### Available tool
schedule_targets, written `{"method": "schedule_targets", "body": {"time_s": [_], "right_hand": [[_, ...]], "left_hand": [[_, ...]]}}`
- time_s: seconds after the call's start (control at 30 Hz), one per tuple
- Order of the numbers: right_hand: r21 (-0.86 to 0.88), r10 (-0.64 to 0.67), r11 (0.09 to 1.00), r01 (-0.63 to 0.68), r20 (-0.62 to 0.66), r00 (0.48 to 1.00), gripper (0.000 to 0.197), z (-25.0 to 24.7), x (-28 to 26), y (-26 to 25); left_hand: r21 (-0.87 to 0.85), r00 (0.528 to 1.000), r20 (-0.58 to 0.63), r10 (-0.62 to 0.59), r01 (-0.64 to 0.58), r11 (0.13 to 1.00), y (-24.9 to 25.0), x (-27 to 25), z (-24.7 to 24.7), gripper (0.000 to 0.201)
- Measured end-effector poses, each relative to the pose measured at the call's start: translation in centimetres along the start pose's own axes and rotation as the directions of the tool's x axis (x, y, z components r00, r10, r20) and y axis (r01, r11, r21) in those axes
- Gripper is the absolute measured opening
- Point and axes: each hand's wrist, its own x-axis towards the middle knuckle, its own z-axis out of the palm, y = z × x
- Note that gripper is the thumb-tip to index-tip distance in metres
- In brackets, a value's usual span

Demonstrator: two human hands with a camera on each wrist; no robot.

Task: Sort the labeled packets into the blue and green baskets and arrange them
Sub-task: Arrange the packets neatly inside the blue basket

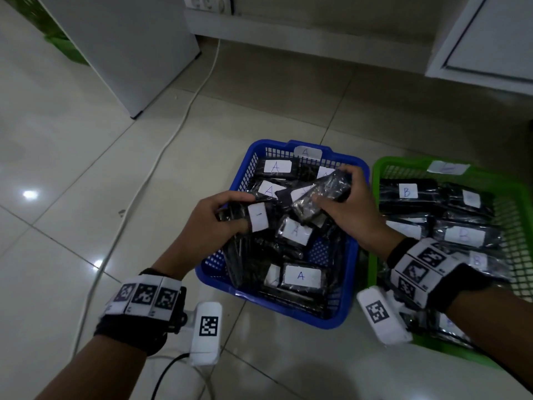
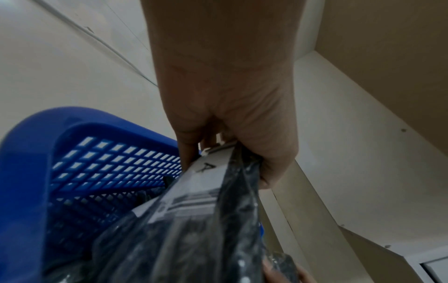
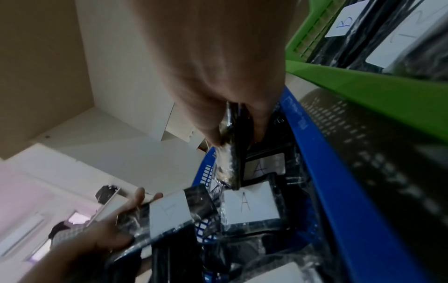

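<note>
A blue basket [image 1: 350,272] on the floor holds several black plastic-wrapped packets with white "A" labels. To its right a green basket [image 1: 383,168] holds packets marked "B" [image 1: 408,191]. My left hand [image 1: 223,215] grips a labeled packet [image 1: 257,217] over the basket's left side; in the left wrist view the hand [image 2: 225,149] pinches that packet [image 2: 208,166] by its "A" end. My right hand [image 1: 344,194] holds another black packet [image 1: 320,197] above the basket's middle, its label hidden. In the right wrist view the fingers [image 3: 213,134] pinch this packet [image 3: 230,159] edge-on.
A white cable [image 1: 161,157] runs across the tiled floor left of the blue basket. A white cabinet [image 1: 124,47] stands at the back left and white furniture [image 1: 484,39] at the back right. Both baskets sit side by side, almost touching.
</note>
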Motion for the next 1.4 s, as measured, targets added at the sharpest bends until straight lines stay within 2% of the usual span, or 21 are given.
{"method": "schedule_targets", "body": {"time_s": [0.07, 0.13, 0.2, 0.27, 0.37, 0.43, 0.5, 0.57, 0.63, 0.7, 0.77, 0.83, 0.9, 0.97, 1.03, 1.1, 1.2, 1.23, 1.3, 1.4], "right_hand": [[-0.185, -0.018, 0.983, 0.021, 0.02, 1.0, 0.066, 0.2, 0.0, 0.3], [-0.391, -0.035, 0.919, 0.047, 0.038, 0.999, 0.073, 0.2, -0.2, 0.3], [-0.511, -0.052, 0.856, 0.08, 0.068, 0.996, 0.079, 0.3, -0.5, 0.4], [-0.605, -0.138, 0.778, 0.173, 0.105, 0.985, 0.072, 0.6, -1.0, 0.4], [-0.576, -0.293, 0.728, 0.371, 0.227, 0.929, 0.037, 1.2, -1.2, 0.1], [-0.504, -0.286, 0.725, 0.469, 0.4, 0.871, 0.022, 1.4, -1.1, 0.0], [-0.478, -0.194, 0.702, 0.529, 0.586, 0.787, 0.038, 1.6, -1.3, 0.1], [-0.516, -0.104, 0.669, 0.535, 0.648, 0.755, 0.055, 1.9, -1.6, 0.5], [-0.511, -0.097, 0.696, 0.505, 0.629, 0.771, 0.047, 2.0, -1.8, 1.1], [-0.42, -0.093, 0.819, 0.391, 0.576, 0.812, 0.026, 1.8, -1.5, 1.1], [-0.353, -0.074, 0.897, 0.266, 0.473, 0.878, 0.018, 1.5, -0.8, 0.7], [-0.334, -0.052, 0.926, 0.177, 0.351, 0.935, 0.019, 1.1, -0.3, 0.0], [-0.278, -0.082, 0.947, 0.161, 0.276, 0.958, 0.033, 0.7, -0.1, -0.5], [-0.218, -0.144, 0.954, 0.208, 0.277, 0.95, 0.043, 0.6, -0.3, -1.1], [-0.246, -0.196, 0.927, 0.283, 0.324, 0.925, 0.033, 1.4, -0.6, -1.1], [-0.326, -0.215, 0.882, 0.339, 0.362, 0.907, 0.019, 2.9, -0.8, -0.9], [-0.343, -0.156, 0.886, 0.311, 0.412, 0.898, 0.014, 5.6, -1.1, -0.6], [-0.347, -0.145, 0.884, 0.314, 0.436, 0.888, 0.016, 6.3, -1.1, -0.7], [-0.402, -0.12, 0.85, 0.34, 0.481, 0.868, 0.033, 7.7, -1.0, -1.0], [-0.523, -0.039, 0.778, 0.347, 0.511, 0.859, 0.047, 9.2, -1.3, -2.0]], "left_hand": [[-0.059, 1.0, 0.011, -0.006, 0.007, 0.998, 0.1, 0.3, 0.1, 0.042], [-0.073, 0.998, 0.047, -0.04, 0.043, 0.996, -0.4, 0.8, 0.4, 0.041], [0.08, 0.996, 0.084, -0.037, 0.03, 0.996, -1.5, 1.4, 1.1, 0.04], [0.233, 0.997, 0.058, -0.046, 0.032, 0.972, -2.7, 1.6, 2.1, 0.034], [0.312, 0.996, -0.001, -0.085, 0.081, 0.947, -3.6, 1.7, 3.2, 0.02], [0.353, 0.999, -0.037, -0.037, 0.048, 0.935, -3.6, 1.7, 3.7, 0.011], [0.347, 0.992, -0.123, 0.024, 0.02, 0.938, -3.3, 1.6, 4.0, 0.004], [0.33, 0.97, -0.232, 0.076, 0.005, 0.944, -2.9, 1.3, 4.1, 0.018], [0.339, 0.948, -0.303, 0.092, 0.017, 0.941, -2.5, 1.2, 3.8, 0.036], [0.347, 0.94, -0.334, 0.064, 0.06, 0.936, -2.3, 1.3, 3.2, 0.053], [0.339, 0.93, -0.368, 0.006, 0.128, 0.932, -2.1, 1.4, 2.6, 0.066], [0.3, 0.915, -0.4, -0.047, 0.179, 0.937, -2.0, 1.7, 1.6, 0.057], [0.27, 0.913, -0.397, -0.091, 0.211, 0.94, -1.9, 2.0, 0.6, 0.036], [0.203, 0.899, -0.422, -0.121, 0.223, 0.953, -2.4, 2.8, -0.6, 0.026], [0.07, 0.902, -0.385, -0.193, 0.238, 0.969, -2.2, 3.5, -1.1, 0.023], [-0.079, 0.905, -0.343, -0.253, 0.241, 0.967, -2.0, 3.8, -1.2, 0.031], [-0.149, 0.906, -0.368, -0.208, 0.163, 0.975, -2.0, 3.8, -1.6, 0.026], [-0.17, 0.906, -0.379, -0.186, 0.13, 0.977, -2.2, 3.7, -1.8, 0.021], [-0.182, 0.916, -0.377, -0.138, 0.073, 0.981, -2.7, 3.3, -2.6, 0.015], [-0.168, 0.943, -0.323, -0.076, 0.022, 0.986, -3.1, 2.5, -3.6, 0.017]]}}
